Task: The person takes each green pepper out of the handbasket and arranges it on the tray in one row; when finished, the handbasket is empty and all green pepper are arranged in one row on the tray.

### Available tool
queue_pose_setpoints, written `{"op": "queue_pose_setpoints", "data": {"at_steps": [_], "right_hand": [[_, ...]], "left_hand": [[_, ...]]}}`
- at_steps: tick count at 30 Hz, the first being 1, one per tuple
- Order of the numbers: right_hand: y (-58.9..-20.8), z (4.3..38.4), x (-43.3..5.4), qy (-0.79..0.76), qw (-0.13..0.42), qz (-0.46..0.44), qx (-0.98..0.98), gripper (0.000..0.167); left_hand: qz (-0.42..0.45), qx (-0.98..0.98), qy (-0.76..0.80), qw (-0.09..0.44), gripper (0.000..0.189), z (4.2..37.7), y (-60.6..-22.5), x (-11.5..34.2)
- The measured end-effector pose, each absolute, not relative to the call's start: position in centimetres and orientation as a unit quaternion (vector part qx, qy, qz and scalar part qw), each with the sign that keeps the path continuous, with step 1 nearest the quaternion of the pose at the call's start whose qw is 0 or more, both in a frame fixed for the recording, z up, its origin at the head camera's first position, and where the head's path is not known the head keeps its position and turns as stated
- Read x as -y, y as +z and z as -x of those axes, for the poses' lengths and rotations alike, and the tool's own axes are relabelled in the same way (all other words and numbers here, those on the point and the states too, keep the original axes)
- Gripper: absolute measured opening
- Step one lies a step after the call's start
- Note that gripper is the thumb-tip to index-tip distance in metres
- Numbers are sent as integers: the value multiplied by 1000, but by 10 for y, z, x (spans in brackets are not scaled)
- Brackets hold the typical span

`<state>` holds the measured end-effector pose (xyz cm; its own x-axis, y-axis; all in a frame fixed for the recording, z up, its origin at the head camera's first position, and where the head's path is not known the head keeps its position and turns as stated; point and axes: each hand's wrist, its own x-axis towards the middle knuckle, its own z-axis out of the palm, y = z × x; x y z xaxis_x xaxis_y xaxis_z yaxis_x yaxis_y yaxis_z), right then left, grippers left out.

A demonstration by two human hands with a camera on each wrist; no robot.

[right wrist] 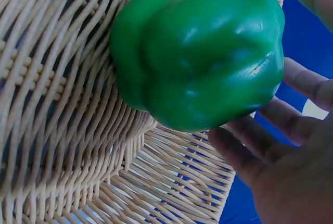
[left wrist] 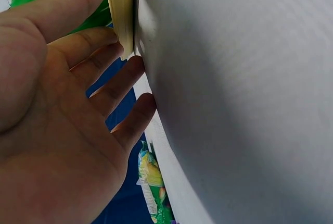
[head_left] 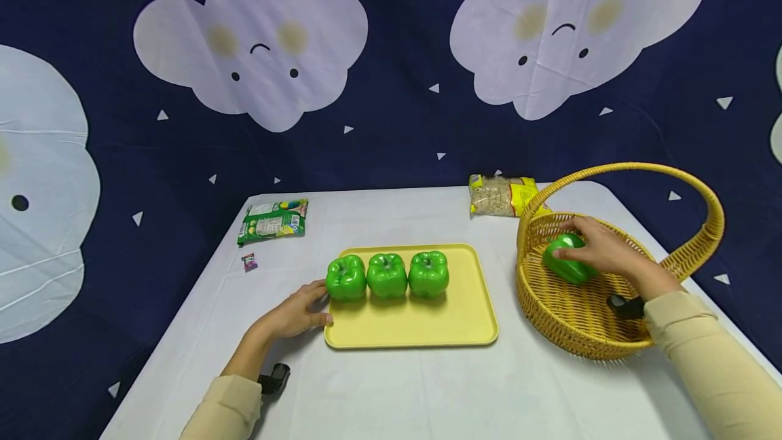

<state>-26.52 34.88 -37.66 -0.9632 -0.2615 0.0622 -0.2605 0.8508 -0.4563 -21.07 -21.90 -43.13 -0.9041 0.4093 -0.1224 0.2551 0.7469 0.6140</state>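
Observation:
Three glossy green bell peppers [head_left: 387, 276] stand in a row on a yellow tray [head_left: 421, 328]. My left hand [head_left: 297, 311] is at the tray's left edge, fingers extended beside the leftmost pepper [head_left: 346, 278] and thumb by the rim. In the left wrist view its fingers [left wrist: 106, 96] are spread, and the palm holds nothing. Another green bell pepper [right wrist: 200, 54] lies on its side inside the wicker basket [head_left: 556, 318]. Over that pepper is my right hand [head_left: 601, 243], fingers spread at its far side. In the right wrist view the thumb stands apart from the pepper.
The basket's tall handle [head_left: 623, 167] arches above my right forearm. A green snack packet [head_left: 273, 221] and a tiny purple packet [head_left: 249, 262] lie at the left. A yellow and clear bag [head_left: 504, 195] is at the back, against the dark cloud-patterned cloth [head_left: 403, 155].

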Motion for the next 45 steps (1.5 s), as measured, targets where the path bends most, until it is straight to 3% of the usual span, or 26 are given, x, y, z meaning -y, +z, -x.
{"op": "queue_pose_setpoints", "data": {"at_steps": [5, 18, 34, 45], "right_hand": [[-377, 266, -349, -219, 17, 126, -967, 72], [-381, 265, -349, -208, 14, 135, -969, 65], [-381, 265, -343, -224, 48, 153, -961, 74], [-379, 264, -343, -214, 9, 161, -963, 76]], "left_hand": [[-178, -927, 303, 127, 68, 211, -431, 219], [-183, -926, 305, 126, 69, 210, -431, 219], [-182, -924, 310, 131, 68, 212, -433, 219], [-182, -925, 309, 127, 68, 210, -432, 220]]}}
